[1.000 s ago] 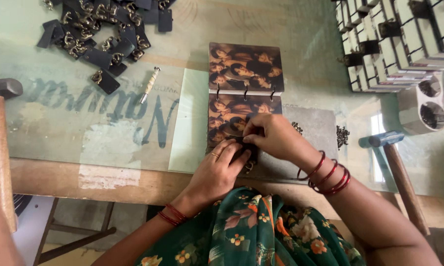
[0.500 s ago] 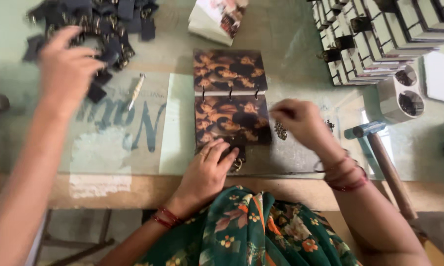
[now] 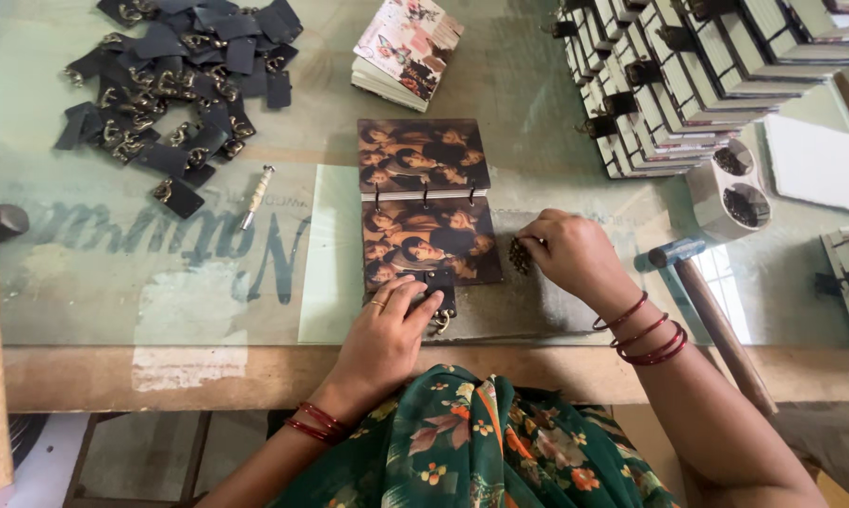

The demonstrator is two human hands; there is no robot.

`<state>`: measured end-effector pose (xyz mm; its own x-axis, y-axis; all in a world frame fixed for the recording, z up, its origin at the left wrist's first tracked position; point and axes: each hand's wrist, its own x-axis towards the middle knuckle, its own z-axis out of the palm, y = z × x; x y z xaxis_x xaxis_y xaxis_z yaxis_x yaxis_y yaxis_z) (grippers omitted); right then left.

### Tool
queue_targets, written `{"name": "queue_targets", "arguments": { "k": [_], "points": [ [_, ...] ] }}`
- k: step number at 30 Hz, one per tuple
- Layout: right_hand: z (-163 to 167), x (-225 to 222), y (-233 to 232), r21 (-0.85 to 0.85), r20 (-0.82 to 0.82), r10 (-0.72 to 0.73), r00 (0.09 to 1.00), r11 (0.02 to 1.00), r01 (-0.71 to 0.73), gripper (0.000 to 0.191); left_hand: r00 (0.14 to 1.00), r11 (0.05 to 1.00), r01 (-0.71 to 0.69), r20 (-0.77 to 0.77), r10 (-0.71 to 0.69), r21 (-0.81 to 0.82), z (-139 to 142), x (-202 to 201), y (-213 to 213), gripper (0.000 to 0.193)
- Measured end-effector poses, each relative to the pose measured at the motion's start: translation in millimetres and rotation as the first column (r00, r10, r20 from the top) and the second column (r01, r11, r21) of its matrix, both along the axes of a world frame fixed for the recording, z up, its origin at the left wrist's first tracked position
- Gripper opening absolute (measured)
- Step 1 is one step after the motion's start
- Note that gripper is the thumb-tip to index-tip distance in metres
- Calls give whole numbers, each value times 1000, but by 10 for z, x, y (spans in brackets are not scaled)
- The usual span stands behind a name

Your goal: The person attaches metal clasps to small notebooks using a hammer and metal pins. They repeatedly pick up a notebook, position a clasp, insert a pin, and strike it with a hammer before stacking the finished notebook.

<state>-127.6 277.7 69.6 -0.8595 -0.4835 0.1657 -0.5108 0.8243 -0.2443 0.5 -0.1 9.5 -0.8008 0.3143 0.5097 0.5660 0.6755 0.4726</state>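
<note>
Brown and orange patterned covers mark the small notebook (image 3: 426, 212) lying open on the glass-topped table (image 3: 114, 292), near its front edge and straight ahead of the person. A black strap with a metal clasp (image 3: 440, 299) sits at the notebook's near edge. The left hand (image 3: 387, 329) lies flat over that corner, fingers spread and pressing on the strap, gripping nothing. The right hand (image 3: 575, 252), just right of the notebook, is curled with fingertips pinched at a small heap of dark metal bits (image 3: 519, 254). A hammer (image 3: 707, 310) lies right of that hand. Farther back left is a pile of black straps (image 3: 180, 85), with a small pale-handled tool (image 3: 257, 196) beside it. Behind the notebook lies another notebook with a floral cover (image 3: 408, 52); rows of finished books (image 3: 669, 75) stand at the back right.
</note>
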Motion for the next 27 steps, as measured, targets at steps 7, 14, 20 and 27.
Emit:
{"name": "queue_targets", "arguments": {
  "k": [7, 14, 20, 27],
  "points": [
    [33, -197, 8, -38, 212, -1, 977, 999, 9, 15, 999, 1000, -15, -28, 15, 2, -24, 10, 6, 39],
    [114, -39, -71, -280, 374, -65, 925, 943, 180, 9, 999, 1000, -9, -41, 9, 18, -44, 18, -33, 39],
    [-100, 114, -606, -443, 540, 202, 817, 894, 72, 13, 1000, 1000, -11, -29, 11, -2, -52, 9, -27, 40],
    [-202, 81, -705, -400, 454, 215, 864, 916, -18, 11, 1000, 1000, -13, -13, 13, 11, -84, -1, -55, 39]
  ]
}}
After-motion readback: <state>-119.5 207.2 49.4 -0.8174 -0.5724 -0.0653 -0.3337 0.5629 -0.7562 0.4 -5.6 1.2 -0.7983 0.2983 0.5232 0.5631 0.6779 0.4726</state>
